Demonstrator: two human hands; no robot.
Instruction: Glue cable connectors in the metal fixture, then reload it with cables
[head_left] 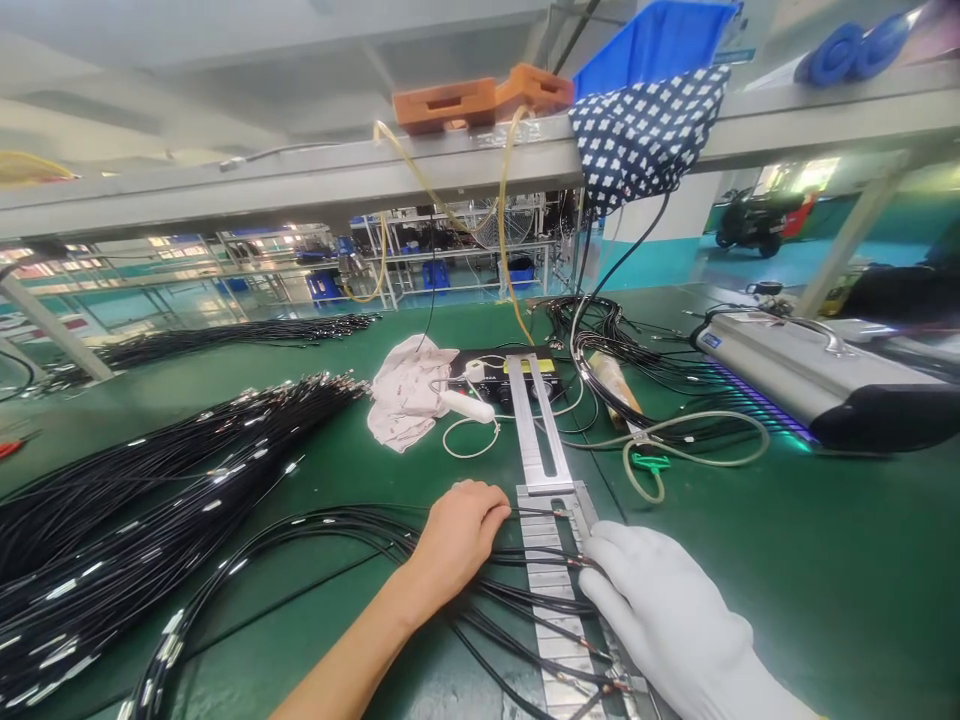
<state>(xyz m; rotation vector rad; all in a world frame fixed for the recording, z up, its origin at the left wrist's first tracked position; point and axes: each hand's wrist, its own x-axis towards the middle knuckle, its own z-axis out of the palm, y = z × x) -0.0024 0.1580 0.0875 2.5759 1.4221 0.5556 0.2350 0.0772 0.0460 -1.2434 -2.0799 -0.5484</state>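
Observation:
My left hand (466,528), bare, pinches a black cable (534,511) that lies across a slotted metal fixture (550,626). The cable's bare end reaches the fixture's right side. My right hand (667,600), in a white glove, is closed over the fixture's right edge, its fingertips at the end of another black cable (551,556). The glove hides the exact grip. Several more cables lie across the slots nearer to me, coming from a curved bundle (300,522) on the left. A slotted metal rail (534,430) extends from the fixture's far end.
Large black cable bundles (172,500) cover the left of the green table (840,590). Behind the fixture are a crumpled cloth (405,390), a black control box (491,372) and a white-handled tool (466,405). A lit machine (817,370) stands right, with looped hoses (731,462) before it.

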